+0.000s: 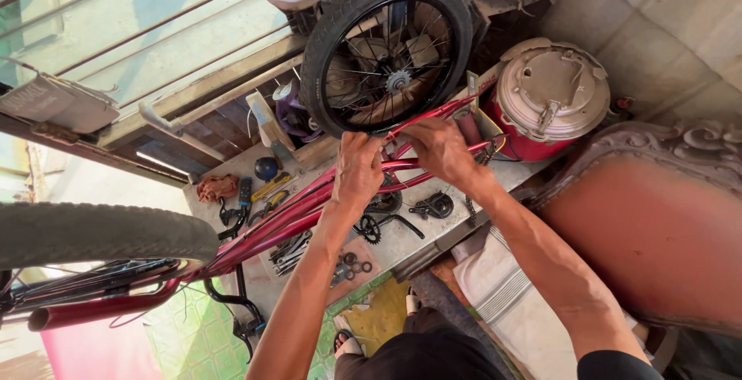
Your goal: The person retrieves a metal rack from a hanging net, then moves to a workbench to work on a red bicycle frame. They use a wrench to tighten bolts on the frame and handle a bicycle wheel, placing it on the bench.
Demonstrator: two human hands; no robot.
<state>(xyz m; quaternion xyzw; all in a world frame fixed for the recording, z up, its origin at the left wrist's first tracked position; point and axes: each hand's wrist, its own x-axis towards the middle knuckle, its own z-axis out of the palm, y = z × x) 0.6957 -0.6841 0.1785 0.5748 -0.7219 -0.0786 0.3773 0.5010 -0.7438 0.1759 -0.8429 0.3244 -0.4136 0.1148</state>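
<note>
Your left hand [357,170] and right hand [439,148] both clench the rear stays of a red bicycle frame [297,210], lying upturned over the floor. A small black wheel [386,51] sits just beyond your fingers. You appear to be seating that wheel; next needs steady, even pressure on both sides. Loose tools [290,252] lie beneath.

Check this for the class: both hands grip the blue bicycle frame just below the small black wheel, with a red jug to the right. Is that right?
Not quite. The bicycle frame is red, not blue, as the head view shows. The rest holds: the left hand and right hand grip it below the small black wheel, with the red jug to the right.
</note>
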